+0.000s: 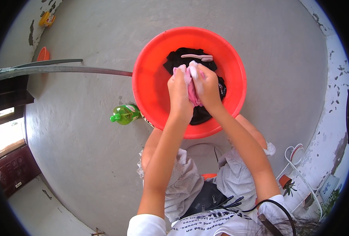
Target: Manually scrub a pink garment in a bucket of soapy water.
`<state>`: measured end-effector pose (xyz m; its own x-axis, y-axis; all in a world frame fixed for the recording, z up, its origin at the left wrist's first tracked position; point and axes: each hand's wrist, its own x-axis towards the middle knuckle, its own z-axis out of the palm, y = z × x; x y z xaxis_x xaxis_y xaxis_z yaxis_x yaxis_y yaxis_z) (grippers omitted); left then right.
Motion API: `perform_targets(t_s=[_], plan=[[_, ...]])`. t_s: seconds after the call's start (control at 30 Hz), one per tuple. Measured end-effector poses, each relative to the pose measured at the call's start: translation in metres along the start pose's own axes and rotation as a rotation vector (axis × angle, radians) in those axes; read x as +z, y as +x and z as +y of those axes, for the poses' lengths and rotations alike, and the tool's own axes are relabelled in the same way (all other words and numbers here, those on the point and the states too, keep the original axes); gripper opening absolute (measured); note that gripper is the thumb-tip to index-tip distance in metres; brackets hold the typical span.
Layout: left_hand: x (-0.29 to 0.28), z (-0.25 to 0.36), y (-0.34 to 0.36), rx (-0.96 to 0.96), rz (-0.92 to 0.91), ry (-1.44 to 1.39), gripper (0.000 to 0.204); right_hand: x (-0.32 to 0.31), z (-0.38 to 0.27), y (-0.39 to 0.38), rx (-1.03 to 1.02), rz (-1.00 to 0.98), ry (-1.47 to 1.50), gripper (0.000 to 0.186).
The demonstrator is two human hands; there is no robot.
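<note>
Both my hands are over a large orange-red basin (145,84), close together around a bunched pink cloth (192,93). My left hand (179,88) is closed on its left side, and my right hand (206,84) grips it from the right, with white suds on the fingers. Beneath them, dark wet clothes (178,59) lie in the bottom of the basin. A pale pink scrub brush (198,57) rests on the dark fabric just beyond my fingers. Part of the pink cloth is hidden inside my grip.
A green soap bottle (125,114) stands left of the basin. A grey strip (64,69) reaches in from the left to the basin's rim. Farther off are a small orange bowl (43,54) and a yellow container (47,19). A white plant rack (300,177) stands at the right.
</note>
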<state>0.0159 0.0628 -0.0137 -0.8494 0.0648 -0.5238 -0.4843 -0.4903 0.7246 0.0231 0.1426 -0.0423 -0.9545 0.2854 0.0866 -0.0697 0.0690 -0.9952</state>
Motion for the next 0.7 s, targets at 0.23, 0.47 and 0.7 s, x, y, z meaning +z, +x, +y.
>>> perform_targets(t_s=[0.23,0.47,0.7], plan=[[0.004,0.008,0.000,-0.022,0.003,-0.069,0.024,0.003,-0.010,-0.006,-0.028,0.040,-0.100,0.020],[-0.005,0.013,0.006,0.022,0.088,-0.152,0.023,0.008,-0.007,-0.020,-0.402,-0.120,-0.297,0.019],[-0.002,0.002,-0.004,-0.026,-0.043,-0.028,0.028,0.003,-0.009,-0.001,-0.012,-0.012,-0.120,0.023]])
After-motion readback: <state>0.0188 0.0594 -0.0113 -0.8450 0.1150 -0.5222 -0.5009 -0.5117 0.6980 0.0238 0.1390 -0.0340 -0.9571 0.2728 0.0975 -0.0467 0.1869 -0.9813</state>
